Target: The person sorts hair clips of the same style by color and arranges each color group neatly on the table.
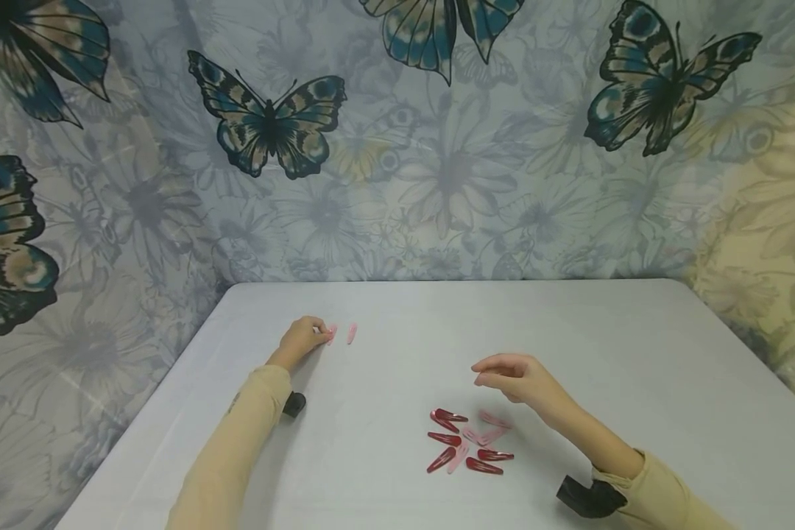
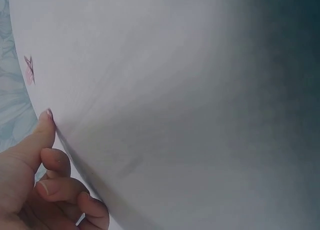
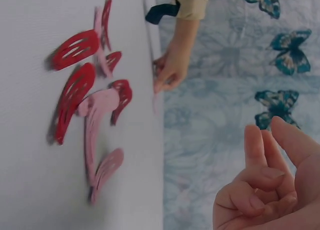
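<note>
Left hand (image 1: 301, 338) pinching pink clip (image 1: 332, 336); right hand (image 1: 520, 377) holding nothing

Item: one pink clip, at the far left of the white table (image 1: 397, 316). My left thumb and fingertips are pinching it at its edge; my other left fingers are curling inward. (Whether the clip is resting fully on the table, I cannot tell.)

Item: second pink clip (image 1: 352, 333), lying just to the right of the first, the two standing nearly parallel and apart.

Item: my right hand, hovering bare above the table, beyond the pile. Its thumb and forefinger are pointing forward with a small gap between the tips; its remaining fingers are bending loosely.

Lot: the pile, lying near me, right of the table's middle. Six red clips (image 1: 444, 439) are fanning outward at its left and near sides; several pink clips (image 1: 458, 456) are lying among them, some overlapping.

Worn: tan sleeves (image 1: 232, 442) are covering my forearms; a black block (image 1: 589, 497) is showing at each cuff.

Backdrop: patterned cloth (image 1: 450, 177), with dark-edged blue butterflies (image 1: 269, 125), is hanging behind the table.
</note>
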Motion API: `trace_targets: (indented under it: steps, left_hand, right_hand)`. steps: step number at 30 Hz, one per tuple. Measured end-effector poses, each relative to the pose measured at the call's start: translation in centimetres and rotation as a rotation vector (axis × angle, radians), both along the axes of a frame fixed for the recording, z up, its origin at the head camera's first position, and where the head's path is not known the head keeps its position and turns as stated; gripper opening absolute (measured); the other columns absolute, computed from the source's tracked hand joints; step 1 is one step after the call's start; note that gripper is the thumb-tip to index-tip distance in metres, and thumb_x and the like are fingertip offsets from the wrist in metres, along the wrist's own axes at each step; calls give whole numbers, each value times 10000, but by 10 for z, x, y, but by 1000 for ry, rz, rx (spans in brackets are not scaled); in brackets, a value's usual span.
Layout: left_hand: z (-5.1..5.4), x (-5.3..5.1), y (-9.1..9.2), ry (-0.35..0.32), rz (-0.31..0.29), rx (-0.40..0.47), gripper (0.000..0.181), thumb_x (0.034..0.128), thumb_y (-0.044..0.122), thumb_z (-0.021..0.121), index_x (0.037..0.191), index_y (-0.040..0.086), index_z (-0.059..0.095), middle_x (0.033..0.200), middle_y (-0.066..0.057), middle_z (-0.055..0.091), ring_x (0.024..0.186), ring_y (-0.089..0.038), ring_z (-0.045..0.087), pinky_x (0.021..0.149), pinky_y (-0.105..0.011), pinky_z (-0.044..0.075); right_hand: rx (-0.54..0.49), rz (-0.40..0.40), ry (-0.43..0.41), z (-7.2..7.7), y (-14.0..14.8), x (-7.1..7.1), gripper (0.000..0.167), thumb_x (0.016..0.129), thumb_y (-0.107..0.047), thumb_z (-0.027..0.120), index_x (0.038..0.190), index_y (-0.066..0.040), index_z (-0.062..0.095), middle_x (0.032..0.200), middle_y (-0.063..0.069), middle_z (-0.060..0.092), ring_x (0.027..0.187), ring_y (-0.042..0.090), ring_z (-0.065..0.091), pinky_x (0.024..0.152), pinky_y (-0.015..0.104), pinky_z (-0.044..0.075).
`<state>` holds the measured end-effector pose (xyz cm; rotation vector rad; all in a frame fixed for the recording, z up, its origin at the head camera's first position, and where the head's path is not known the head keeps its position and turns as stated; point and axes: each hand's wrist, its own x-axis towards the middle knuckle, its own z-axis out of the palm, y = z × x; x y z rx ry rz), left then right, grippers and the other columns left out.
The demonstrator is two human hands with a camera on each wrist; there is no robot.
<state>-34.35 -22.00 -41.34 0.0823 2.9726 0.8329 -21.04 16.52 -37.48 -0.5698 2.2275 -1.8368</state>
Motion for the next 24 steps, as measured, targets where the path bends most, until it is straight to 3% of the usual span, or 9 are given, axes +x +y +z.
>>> trace_targets:
  steps: [7, 10, 14, 15, 16, 19, 21, 22, 24]
  left_hand:
    - [2, 2, -1, 15, -53, 23, 191, 826, 208, 648, 705, 73, 586, 651, -16, 451, 568, -141, 389, 510, -257, 341]
    - [-2, 2, -1, -7, -42, 14, 195, 830, 222, 642, 721, 71, 584, 631, -16, 444, 542, -130, 383, 501, -261, 345]
    - [-10, -9, -3, -53, 7, -31, 199, 810, 254, 661, 714, 92, 596, 733, -71, 532, 588, -175, 429, 533, -310, 386]
    - [-19, -18, -8, -23, -10, -37, 214, 796, 290, 671, 693, 119, 592, 786, -94, 559, 605, -188, 430, 530, -325, 386]
    - [-21, -20, -9, -21, -9, -47, 222, 789, 304, 677, 681, 130, 590, 850, -106, 583, 629, -200, 444, 544, -337, 394]
    - [-17, -19, -7, -11, -14, -72, 230, 785, 313, 682, 669, 137, 590, 1010, -116, 597, 694, -219, 475, 581, -361, 412]
    - [-13, -16, -4, -4, -12, -78, 225, 792, 291, 682, 665, 129, 591, 1010, -124, 605, 689, -218, 474, 575, -359, 403]
    - [-3, -8, 2, -29, 9, -93, 209, 803, 250, 676, 674, 107, 595, 1017, -130, 602, 697, -227, 478, 587, -365, 405]
    - [0, -4, 3, -14, 10, -103, 204, 813, 235, 666, 682, 98, 593, 991, -134, 606, 675, -219, 465, 572, -349, 390]
  right_hand:
    - [20, -22, 2, -12, 10, -6, 224, 855, -113, 608, 997, 61, 605, 842, 162, 631, 445, 97, 250, 422, 339, 208]
    - [60, -33, -22, -20, 11, -6, 288, 844, -133, 624, 1019, 93, 587, 853, 187, 615, 455, 94, 273, 421, 303, 244]
    - [122, -54, -33, -34, 10, -6, 310, 820, -166, 655, 1014, 70, 607, 839, 145, 619, 504, 81, 342, 443, 235, 298]
    - [125, -47, -26, -36, 10, -7, 299, 817, -154, 657, 1009, 71, 610, 836, 138, 622, 530, 84, 394, 460, 229, 327]
    - [135, -41, -21, -39, 10, -8, 295, 813, -152, 661, 1001, 69, 614, 832, 128, 625, 563, 89, 433, 481, 225, 351]
    - [180, -33, -11, -45, 9, -9, 270, 809, -163, 665, 978, 45, 632, 813, 99, 624, 665, 125, 508, 551, 238, 394]
    - [206, -35, -2, -49, 10, -9, 251, 808, -163, 665, 965, 32, 639, 809, 85, 620, 728, 156, 530, 597, 259, 405]
    - [227, -42, 4, -50, 10, -9, 244, 808, -178, 665, 957, 14, 646, 801, 70, 614, 707, 158, 515, 579, 258, 396]
    - [244, -51, 35, -52, 10, -9, 227, 805, -179, 668, 946, -2, 651, 803, 60, 604, 686, 160, 501, 563, 258, 386]
